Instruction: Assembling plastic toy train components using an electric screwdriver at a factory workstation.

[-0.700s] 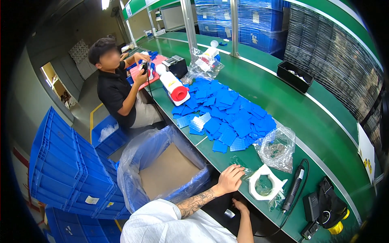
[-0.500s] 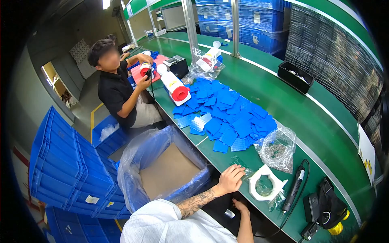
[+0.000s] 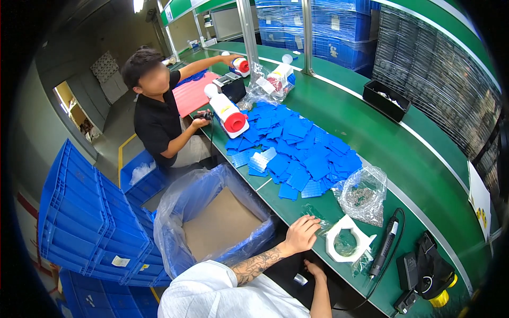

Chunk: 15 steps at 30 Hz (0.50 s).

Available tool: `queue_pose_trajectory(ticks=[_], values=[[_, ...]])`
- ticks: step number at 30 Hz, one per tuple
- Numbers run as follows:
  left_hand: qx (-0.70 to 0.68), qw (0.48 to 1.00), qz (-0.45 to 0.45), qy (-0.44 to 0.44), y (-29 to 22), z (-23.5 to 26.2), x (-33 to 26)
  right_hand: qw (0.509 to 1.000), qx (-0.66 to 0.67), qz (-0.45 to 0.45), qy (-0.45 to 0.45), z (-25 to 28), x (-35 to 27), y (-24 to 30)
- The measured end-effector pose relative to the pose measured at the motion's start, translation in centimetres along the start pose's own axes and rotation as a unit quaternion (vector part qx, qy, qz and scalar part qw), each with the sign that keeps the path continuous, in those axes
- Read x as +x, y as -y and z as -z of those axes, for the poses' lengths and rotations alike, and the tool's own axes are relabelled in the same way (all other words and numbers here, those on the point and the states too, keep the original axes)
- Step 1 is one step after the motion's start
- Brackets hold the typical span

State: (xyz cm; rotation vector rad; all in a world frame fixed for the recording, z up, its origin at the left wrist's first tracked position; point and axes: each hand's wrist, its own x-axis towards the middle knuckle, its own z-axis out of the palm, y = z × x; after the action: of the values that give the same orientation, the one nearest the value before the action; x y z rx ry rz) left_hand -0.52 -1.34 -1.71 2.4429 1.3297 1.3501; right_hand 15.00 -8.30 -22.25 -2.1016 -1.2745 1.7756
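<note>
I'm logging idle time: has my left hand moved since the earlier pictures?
No; your left hand shows no visible shift either way against the green workbench.

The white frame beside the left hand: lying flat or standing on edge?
Lying flat: the white frame rests on the green table with its wide opening facing up, and clear plastic shows through it.

Left hand (image 3: 302, 233) palm down

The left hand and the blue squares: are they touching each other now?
Apart. The head view shows green table between the left hand and the blue squares.
</note>
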Motion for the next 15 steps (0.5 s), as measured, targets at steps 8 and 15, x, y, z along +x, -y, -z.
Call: queue_pose_trajectory(ticks=[8,15], values=[[-0.003,1.0,-0.001,-0.004,0.0,0.1,0.1,0.998,-0.032,-0.021,0.045,0.4,-0.5,0.7],[-0.001,1.0,-0.003,-0.009,0.1,0.2,0.1,0.998,-0.048,-0.015,0.033,0.4,-0.8,1.2]])
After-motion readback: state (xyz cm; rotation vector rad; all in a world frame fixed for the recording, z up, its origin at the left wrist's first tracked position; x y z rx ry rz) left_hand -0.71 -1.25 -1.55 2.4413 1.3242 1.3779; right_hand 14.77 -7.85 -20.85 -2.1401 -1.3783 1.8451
